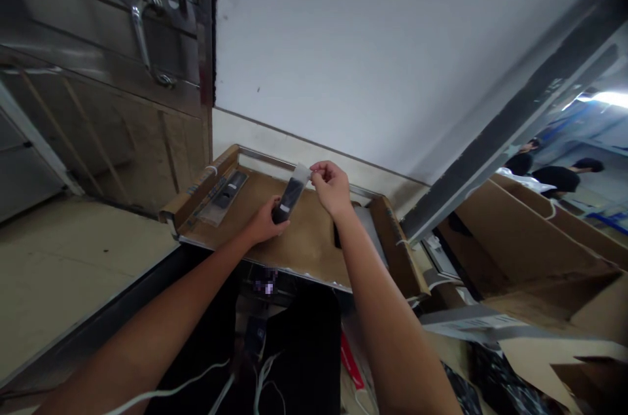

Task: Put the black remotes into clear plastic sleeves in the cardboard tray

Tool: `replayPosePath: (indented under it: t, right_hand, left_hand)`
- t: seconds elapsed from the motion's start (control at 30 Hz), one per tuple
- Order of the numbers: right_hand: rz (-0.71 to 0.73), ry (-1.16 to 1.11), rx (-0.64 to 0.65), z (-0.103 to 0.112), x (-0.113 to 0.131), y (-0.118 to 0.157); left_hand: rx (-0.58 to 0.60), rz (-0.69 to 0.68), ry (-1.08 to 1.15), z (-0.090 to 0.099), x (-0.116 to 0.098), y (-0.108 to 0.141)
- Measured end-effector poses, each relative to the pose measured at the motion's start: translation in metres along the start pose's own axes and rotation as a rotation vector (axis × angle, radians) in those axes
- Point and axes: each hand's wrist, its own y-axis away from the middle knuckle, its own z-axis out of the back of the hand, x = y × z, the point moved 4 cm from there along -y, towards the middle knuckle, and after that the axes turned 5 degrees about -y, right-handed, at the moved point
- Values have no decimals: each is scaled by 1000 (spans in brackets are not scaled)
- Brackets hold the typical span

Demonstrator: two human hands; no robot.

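Observation:
A dark item in a clear plastic bag (290,198) is held up over a cardboard-lined tray (314,247). My left hand (267,220) grips its lower end, fingers wrapped around it. At the upper end, my right hand (330,184) pinches the clear edge of the bag between thumb and finger. On the tray's left side lies another clear bag (223,198) with dark pieces inside, touched by neither hand.
A metal door with a handle (147,42) stands at the upper left, beside a white wall (343,42). Large cardboard boxes (540,238) are at the right. Behind them, people (557,177) bend forward. White cords hang near my legs.

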Motion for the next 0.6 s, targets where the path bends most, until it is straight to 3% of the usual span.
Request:
replayPosePath:
  t: [0.13,0.2,0.33,0.43,0.5,0.6]
  right_hand:
    - [11,-80,-70,2,10,-15]
    - [5,-133,-192,17,16,-25]
    - [-3,-300,-661,88,20,-35]
    - [-21,-377,-905,134,7,-23]
    - [-132,-371,-891,143,-15,-11]
    - [-408,-258,-653,121,-62,13]
  left_hand:
    - [-56,37,-16,6,0,-2]
    - [-85,62,-35,9,-1,-3]
    - [-183,187,-115,16,5,-6]
    - [-335,305,-138,25,13,-8]
    - [-414,365,-116,30,18,-9]
    - [-474,394,-67,33,23,-9]
